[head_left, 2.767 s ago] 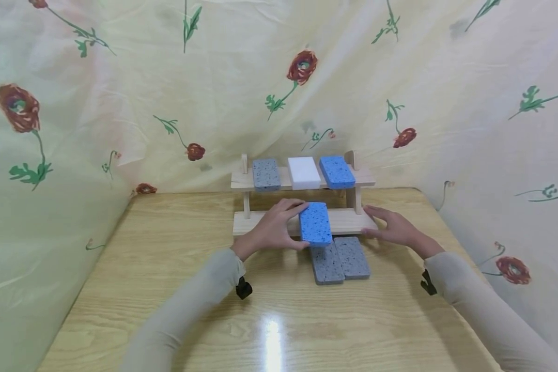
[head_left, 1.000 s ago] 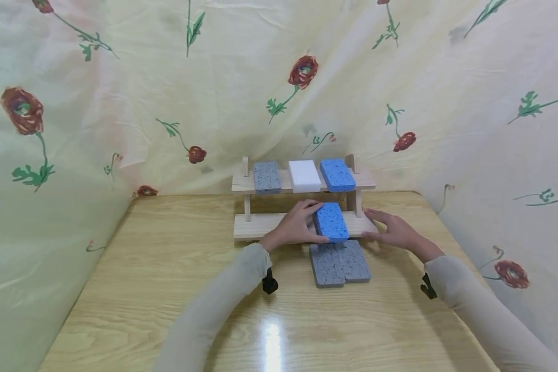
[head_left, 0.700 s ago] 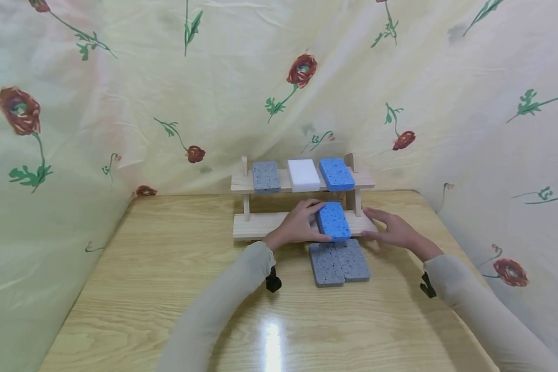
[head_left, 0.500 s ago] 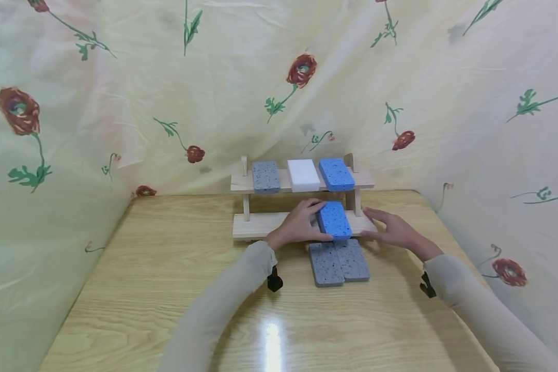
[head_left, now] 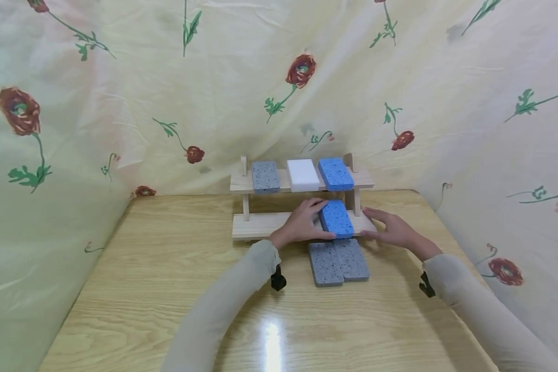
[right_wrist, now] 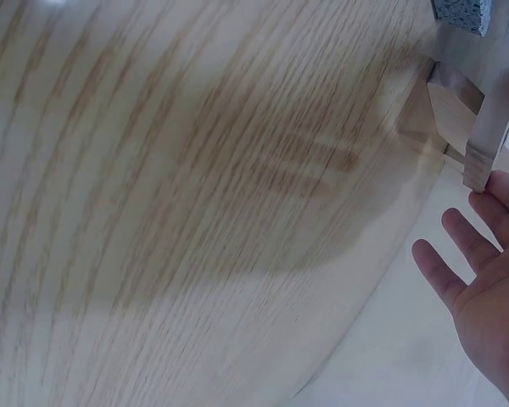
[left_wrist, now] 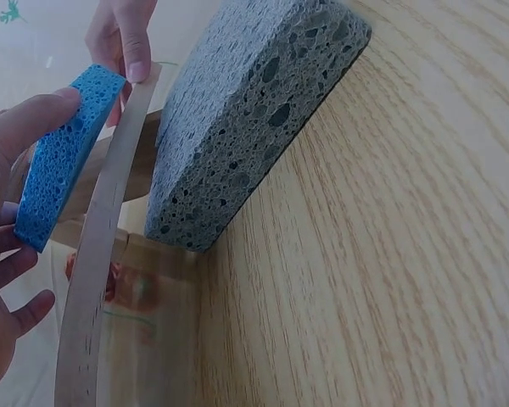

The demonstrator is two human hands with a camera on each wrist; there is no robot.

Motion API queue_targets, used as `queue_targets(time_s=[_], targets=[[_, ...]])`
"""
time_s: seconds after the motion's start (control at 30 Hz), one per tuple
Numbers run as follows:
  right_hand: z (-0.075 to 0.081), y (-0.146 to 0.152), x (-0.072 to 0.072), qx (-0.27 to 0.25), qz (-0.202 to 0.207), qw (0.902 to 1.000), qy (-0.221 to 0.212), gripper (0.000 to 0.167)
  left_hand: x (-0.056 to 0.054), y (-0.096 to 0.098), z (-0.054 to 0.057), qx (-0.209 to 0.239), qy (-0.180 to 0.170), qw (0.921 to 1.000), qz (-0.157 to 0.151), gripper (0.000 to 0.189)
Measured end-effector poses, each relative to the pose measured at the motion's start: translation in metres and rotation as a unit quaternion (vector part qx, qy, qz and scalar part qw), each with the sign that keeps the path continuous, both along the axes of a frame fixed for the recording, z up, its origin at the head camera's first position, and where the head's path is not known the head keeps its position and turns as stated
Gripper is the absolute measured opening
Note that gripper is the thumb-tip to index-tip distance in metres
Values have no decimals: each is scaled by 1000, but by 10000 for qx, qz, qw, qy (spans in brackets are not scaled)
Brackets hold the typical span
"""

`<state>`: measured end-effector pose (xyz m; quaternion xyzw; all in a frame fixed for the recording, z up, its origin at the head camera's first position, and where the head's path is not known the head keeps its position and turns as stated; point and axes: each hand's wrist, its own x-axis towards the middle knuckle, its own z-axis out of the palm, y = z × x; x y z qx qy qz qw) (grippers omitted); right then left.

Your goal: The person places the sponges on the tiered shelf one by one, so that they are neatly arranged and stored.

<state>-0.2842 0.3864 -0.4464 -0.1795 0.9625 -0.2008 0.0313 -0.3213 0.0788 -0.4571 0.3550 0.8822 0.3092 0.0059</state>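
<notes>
Open room ran along the lower shelf point(head_left: 256, 226), left of the left grip point(head_left: 300, 223), which pinched a blue sponge point(head_left: 337, 219) near the front edge. The right grip point(head_left: 392, 229), spread wide, touched the shelf's right end.

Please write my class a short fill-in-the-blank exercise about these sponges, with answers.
The sponge in the left hand is coloured ____.
On the upper board, the block between the gray sponge and the blue sponge is ____.
The gray sponges on the table number ____.
On the shelf, the right hand touches the ____ board, not the upper.

Answers: blue; white; two; lower.
</notes>
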Motion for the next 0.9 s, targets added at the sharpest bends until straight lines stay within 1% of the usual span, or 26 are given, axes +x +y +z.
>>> queue_targets(time_s=[0.43,0.67,0.9], targets=[[0,-1,1,12,-39,10000,-6,81,0,8,-1,-113,-79,9999,23,102],[1,-1,3,8,2,10000,-31,80,-1,9,-5,-68,-87,9999,-6,102],[4,-3,4,-3,-62,9999,-94,81,-4,10,-7,-100,-93,9999,-11,102]])
